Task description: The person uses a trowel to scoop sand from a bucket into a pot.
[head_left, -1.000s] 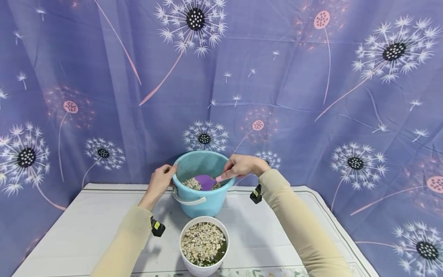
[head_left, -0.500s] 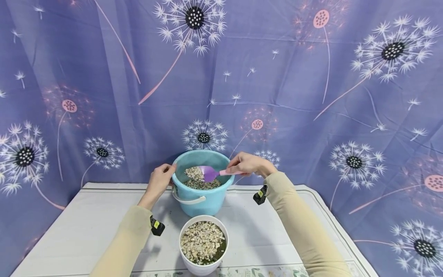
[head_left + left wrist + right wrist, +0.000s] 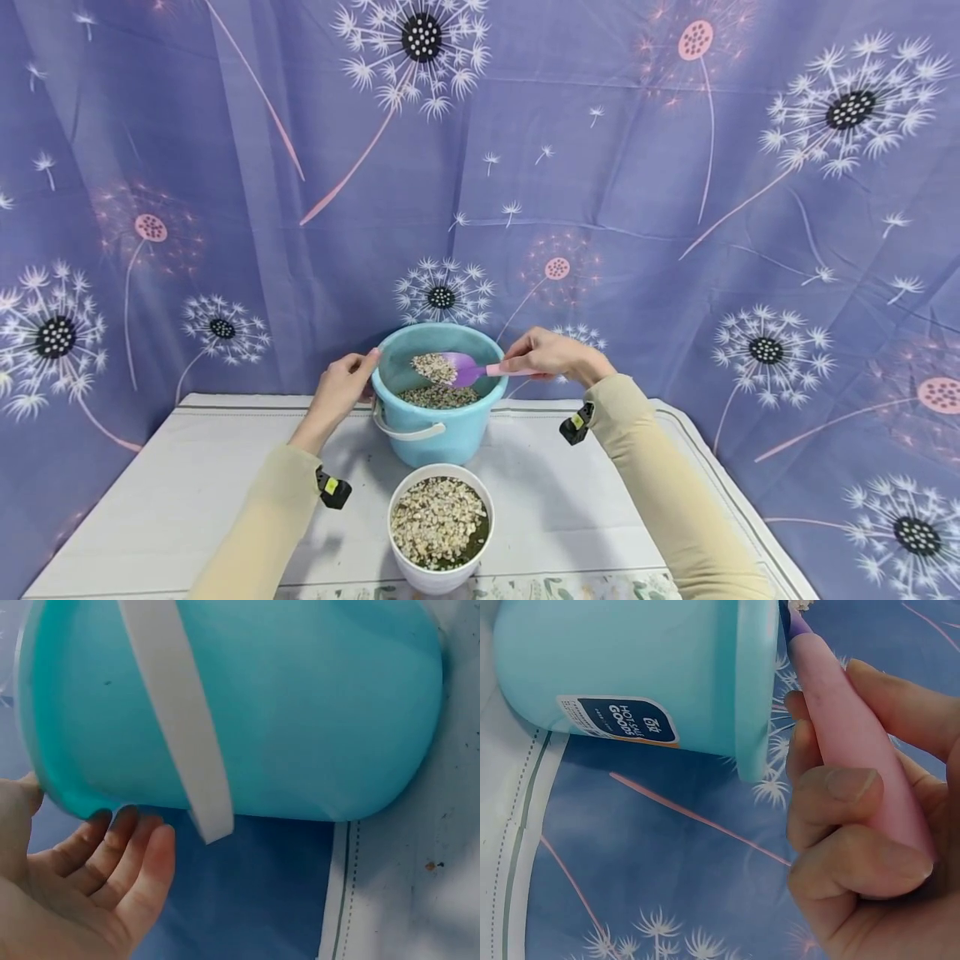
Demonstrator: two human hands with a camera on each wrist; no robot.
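A light blue bucket [image 3: 438, 442] with a white handle [image 3: 180, 712] stands at the back of the table, pale gravel [image 3: 438, 397] inside it. My left hand [image 3: 337, 392] grips its left rim, thumb at the edge and fingertips against the outside below it. By its pink handle [image 3: 862, 750], my right hand [image 3: 551, 354] holds a small purple trowel [image 3: 467, 372]. The trowel's blade is heaped with gravel and hovers inside the bucket mouth, above the gravel. In front of the bucket sits a white pot [image 3: 442, 579], its top covered in similar gravel with a dark green patch showing at the right.
A white cloth [image 3: 225, 467] with a dark line along its border covers the table. Behind hangs a blue-purple curtain [image 3: 600, 183] printed with dandelions, close to the bucket's back. A label [image 3: 622, 720] is stuck on the bucket's right side.
The trowel has come up out of the bucket's gravel with a load on its blade. My right hand has shifted up and right. My left hand stays at the rim, its wrist slightly further left.
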